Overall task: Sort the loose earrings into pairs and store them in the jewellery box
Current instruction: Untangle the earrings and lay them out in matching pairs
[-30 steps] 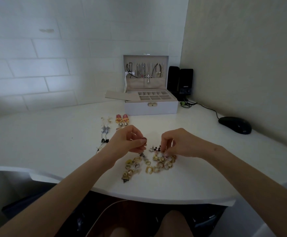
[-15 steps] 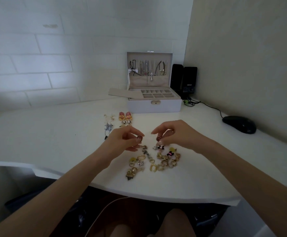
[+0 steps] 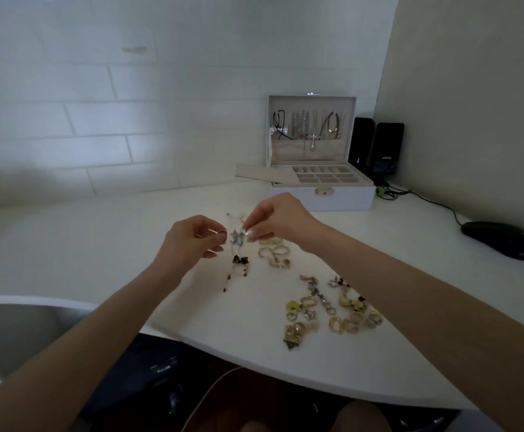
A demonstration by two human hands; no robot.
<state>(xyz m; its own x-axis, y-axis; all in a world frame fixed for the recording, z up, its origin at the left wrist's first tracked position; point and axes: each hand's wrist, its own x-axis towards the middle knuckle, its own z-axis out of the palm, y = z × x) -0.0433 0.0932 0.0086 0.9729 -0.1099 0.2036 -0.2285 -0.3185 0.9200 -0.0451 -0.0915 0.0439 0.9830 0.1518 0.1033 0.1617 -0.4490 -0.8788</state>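
My left hand pinches a small hoop earring between thumb and forefinger. My right hand is close beside it, fingertips pinched together on a matching small earring that barely shows. Both hands hover over laid-out earrings: a silvery-blue pair, a dark dangling pair and gold hoops. A loose pile of mostly gold earrings lies under my right forearm near the table's front edge. The white jewellery box stands open at the back, its compartment tray exposed and necklaces hanging in the lid.
A beige pad sticks out from the box's left side. Two black speakers stand right of the box, and a black mouse with its cable lies at the far right. The curved edge of the white table runs in front of me.
Both hands lifted off the loose pile, each pinching a small earring, and moved left and farther away over the laid-out earrings. My view swung left.
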